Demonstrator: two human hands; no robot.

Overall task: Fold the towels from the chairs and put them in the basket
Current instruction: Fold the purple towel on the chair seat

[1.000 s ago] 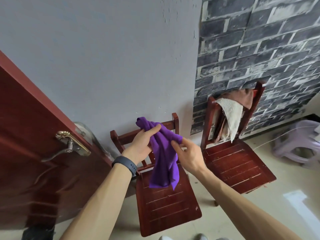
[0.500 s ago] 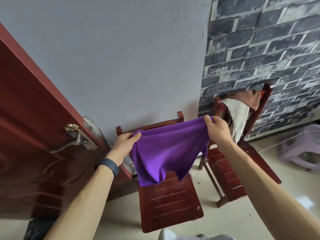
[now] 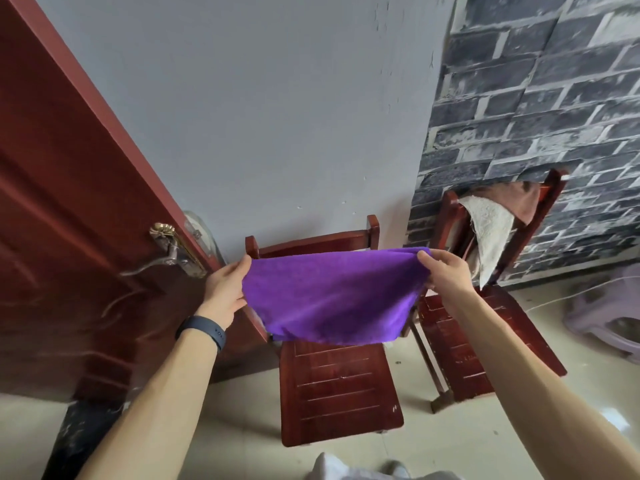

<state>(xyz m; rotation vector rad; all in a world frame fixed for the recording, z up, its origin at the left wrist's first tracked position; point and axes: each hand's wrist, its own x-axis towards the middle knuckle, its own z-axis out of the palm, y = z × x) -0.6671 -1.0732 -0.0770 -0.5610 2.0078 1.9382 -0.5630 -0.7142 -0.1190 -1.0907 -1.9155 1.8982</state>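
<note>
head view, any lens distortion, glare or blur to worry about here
Head view: wide-angle bending tilts the door and brick wall outward; a pale glare patch shines on the floor tiles at lower right; the purple towel, stretched between the left hand and right hand, looks reasonably sharp, edges slightly soft.

Setting: room in a home. Evidence: red-brown wooden door with brass lever handle at frame left; plain grey wall centre; brick-pattern wallpaper upper right; two wooden chairs on pale tiled floor; plastic stool at right edge.
</note>
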